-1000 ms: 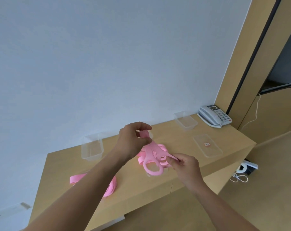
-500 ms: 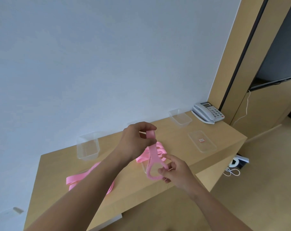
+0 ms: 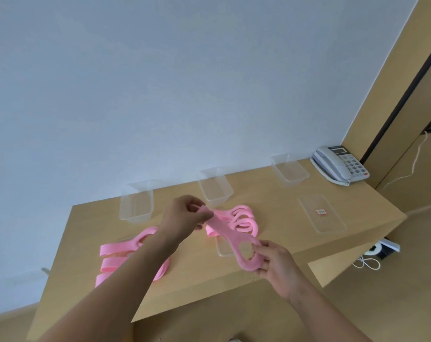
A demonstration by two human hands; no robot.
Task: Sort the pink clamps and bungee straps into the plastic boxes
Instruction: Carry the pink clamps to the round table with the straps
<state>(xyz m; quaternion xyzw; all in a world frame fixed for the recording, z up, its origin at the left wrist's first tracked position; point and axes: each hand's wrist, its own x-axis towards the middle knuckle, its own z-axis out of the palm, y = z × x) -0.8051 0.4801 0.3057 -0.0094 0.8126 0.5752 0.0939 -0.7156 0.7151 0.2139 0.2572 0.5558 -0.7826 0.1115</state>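
Head view. The left hand (image 3: 185,214) is raised above the counter (image 3: 197,270). Its grip is closed, with thumb and fingers pinching the narrow end of one pink clamp (image 3: 230,239). The right hand (image 3: 276,265) is lower and nearer the camera. Its grip is also closed, with fingertips curled round the rim of the clamp's looped end. The clamp spans between the two hands, clear of the counter surface and slanting down toward the right hand.

Behind the clamp a pile of pink clamps (image 3: 244,218) lies on the counter, partly over a clear flat tray (image 3: 224,249). A bundle of pink bungee straps (image 3: 115,250) lies to the left, partly hidden by the left forearm.

Three clear plastic boxes stand along the wall side: left box (image 3: 136,206), middle box (image 3: 215,187) and right box (image 3: 289,170). No pink items are visible in any of them. A clear lid (image 3: 322,214) bearing a small label lies flat at the right. A telephone (image 3: 338,165) sits in the far right corner.
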